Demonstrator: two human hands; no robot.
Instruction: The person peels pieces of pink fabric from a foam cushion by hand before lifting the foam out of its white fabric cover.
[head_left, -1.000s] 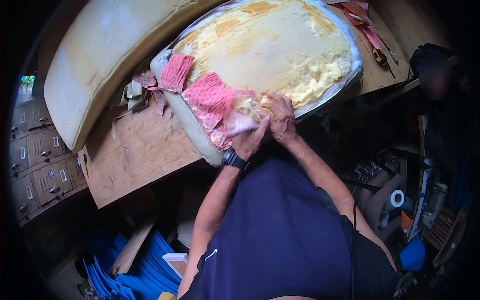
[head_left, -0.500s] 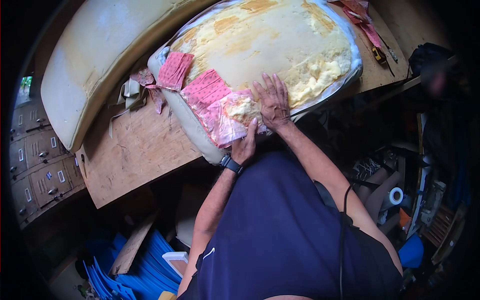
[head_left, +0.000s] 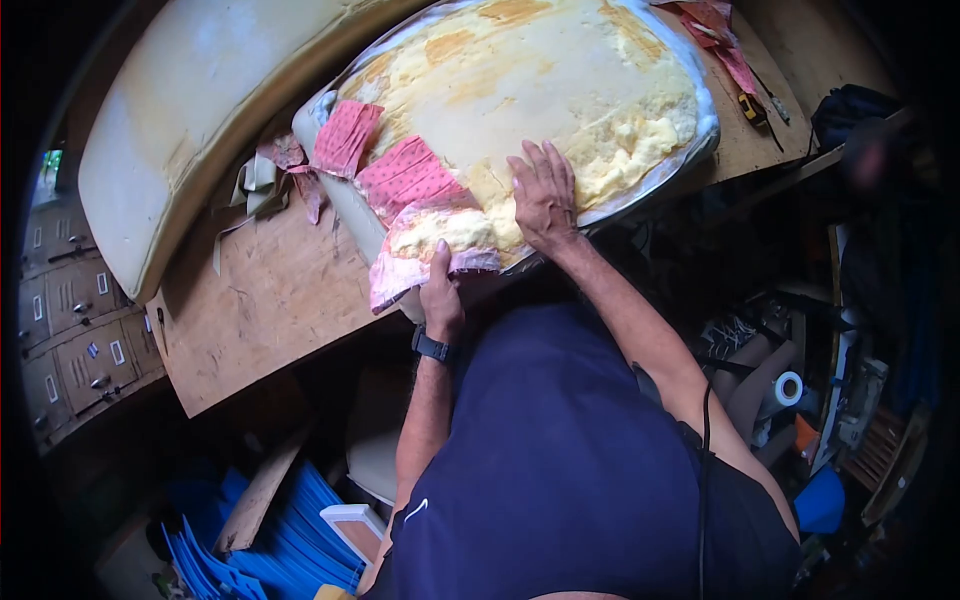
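Observation:
A worn foam seat cushion [head_left: 560, 100], yellowed and crumbling along its right side, lies on the wooden table. Pink dotted fabric [head_left: 408, 178] hangs in torn strips at its left front corner. My left hand [head_left: 441, 300], with a dark watch at the wrist, grips the loose end of this fabric, thumb on top and the other fingers hidden underneath. Bits of foam cling to the turned-up piece. Flat on the foam just right of the fabric rests my right hand [head_left: 546, 203], its fingers extended and holding nothing.
Another long padded piece [head_left: 190, 130] lies at the left of the table [head_left: 270, 320]. Fabric scraps [head_left: 262, 185] sit between the two. A yellow tape measure [head_left: 752, 108] is at the back right. Metal drawers [head_left: 85, 330] stand left; blue sheets [head_left: 290, 540] lie below.
My left hand has moved left, pulling the fabric end away from the right hand and folding it over the cushion's front edge. The right hand has barely shifted.

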